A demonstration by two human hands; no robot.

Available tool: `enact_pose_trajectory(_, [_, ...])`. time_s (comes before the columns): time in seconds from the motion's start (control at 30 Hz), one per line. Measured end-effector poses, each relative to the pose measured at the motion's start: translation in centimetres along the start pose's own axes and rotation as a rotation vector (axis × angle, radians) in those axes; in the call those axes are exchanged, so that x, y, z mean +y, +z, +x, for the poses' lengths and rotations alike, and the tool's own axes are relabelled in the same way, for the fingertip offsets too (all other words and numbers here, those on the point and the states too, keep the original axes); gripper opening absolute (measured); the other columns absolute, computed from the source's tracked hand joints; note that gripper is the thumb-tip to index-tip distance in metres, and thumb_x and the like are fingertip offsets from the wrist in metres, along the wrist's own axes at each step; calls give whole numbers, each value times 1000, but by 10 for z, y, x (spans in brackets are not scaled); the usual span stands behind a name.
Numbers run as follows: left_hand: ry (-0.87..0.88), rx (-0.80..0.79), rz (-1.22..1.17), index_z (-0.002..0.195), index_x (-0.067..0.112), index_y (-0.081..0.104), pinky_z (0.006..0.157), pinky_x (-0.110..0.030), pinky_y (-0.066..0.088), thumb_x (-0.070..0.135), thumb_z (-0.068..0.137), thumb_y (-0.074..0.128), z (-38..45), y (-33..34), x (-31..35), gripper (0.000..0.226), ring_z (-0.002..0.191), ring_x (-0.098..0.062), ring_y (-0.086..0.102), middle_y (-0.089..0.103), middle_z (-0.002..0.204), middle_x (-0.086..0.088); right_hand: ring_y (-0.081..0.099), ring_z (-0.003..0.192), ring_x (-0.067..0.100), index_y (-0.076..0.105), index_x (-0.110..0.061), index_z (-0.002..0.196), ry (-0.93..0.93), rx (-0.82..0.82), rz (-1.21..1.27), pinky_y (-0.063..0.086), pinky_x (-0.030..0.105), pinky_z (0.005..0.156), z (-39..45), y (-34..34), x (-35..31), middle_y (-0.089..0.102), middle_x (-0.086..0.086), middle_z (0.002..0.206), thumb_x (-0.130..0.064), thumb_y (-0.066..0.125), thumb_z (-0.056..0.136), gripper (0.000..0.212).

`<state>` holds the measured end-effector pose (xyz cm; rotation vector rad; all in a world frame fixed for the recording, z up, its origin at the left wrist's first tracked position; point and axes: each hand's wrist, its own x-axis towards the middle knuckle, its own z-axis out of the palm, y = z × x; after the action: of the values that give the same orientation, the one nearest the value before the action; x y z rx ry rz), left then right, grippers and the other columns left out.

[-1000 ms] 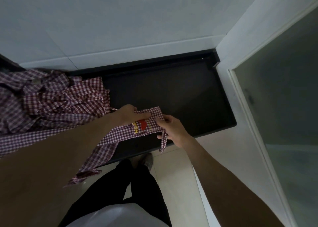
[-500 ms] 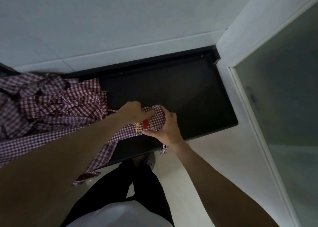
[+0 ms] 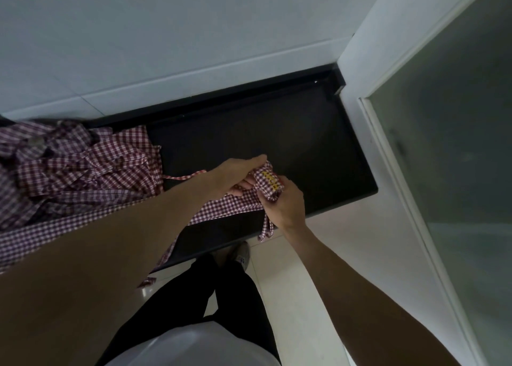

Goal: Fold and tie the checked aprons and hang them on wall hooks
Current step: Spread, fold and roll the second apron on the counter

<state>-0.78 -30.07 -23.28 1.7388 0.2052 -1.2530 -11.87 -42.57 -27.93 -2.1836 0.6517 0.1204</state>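
Observation:
A red-and-white checked apron (image 3: 221,206) lies across the front of a black counter (image 3: 291,141), its end bunched into a small roll that shows a yellow logo. My left hand (image 3: 235,175) grips the roll from the left, thumb stretched over its top. My right hand (image 3: 285,205) grips the same roll from the right and below. A thin checked strap (image 3: 266,228) hangs down from my right hand past the counter's front edge. The rest of the apron trails left under my left forearm and off the edge.
A heap of more checked aprons (image 3: 74,169) lies on the counter's left part. A white tiled wall (image 3: 194,33) rises behind the counter. At the right stand a white frame and a frosted glass door (image 3: 457,144). Pale floor tiles (image 3: 332,241) and my legs are below.
Both hands have closed in on the apron's end and bunched it from a flat strip into a tight roll. The red part of the logo is now folded out of sight.

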Motion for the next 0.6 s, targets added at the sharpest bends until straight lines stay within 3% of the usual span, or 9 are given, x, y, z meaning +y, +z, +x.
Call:
enact_pose_trajectory(0.1, [29,23,118,119,16,61,96,-44,54,55,95,52,3,4,0,46,104,-18,64,67,113,-4,58,93,6,58,-13,122,-36,70,69,53,24,83,-2,-3,0,61,-4,110,-27,85,74,57])
enact_pose_trajectory(0.17, [52,6,164,124,15,59,93,-41,56,48,98,52,3,5,0,42,100,-15,63,62,112,-3,60,96,10,56,-9,123,-114,95,33,57,28,84,-2,-5,0,61,2,116,-20,85,73,59])
enact_pose_trajectory(0.23, [54,5,142,127,12,59,88,-40,58,43,99,52,3,9,2,42,93,-15,64,63,110,-5,64,93,19,56,-6,124,-213,120,-92,57,30,77,-5,-5,-1,57,10,119,-20,86,71,63])
enact_pose_trajectory(0.37, [-11,28,153,112,5,66,72,-35,61,49,93,62,0,3,4,47,85,-22,71,71,102,-13,67,76,24,52,-10,117,-362,131,-214,60,36,63,-10,3,-10,57,12,108,-17,91,63,66])
enact_pose_trajectory(0.47, [-47,-39,152,121,11,59,77,-30,58,40,91,67,-6,-15,1,43,100,-21,66,64,115,-9,66,86,23,50,-11,119,-426,111,-188,60,31,73,-14,12,-4,57,14,110,-18,86,69,62])
enact_pose_trajectory(0.6, [138,29,557,127,20,59,93,-30,48,29,96,62,-9,-24,-7,33,109,-13,57,59,125,0,62,104,23,57,-7,120,-316,63,-137,61,36,81,-14,12,5,56,11,120,-11,82,74,52])
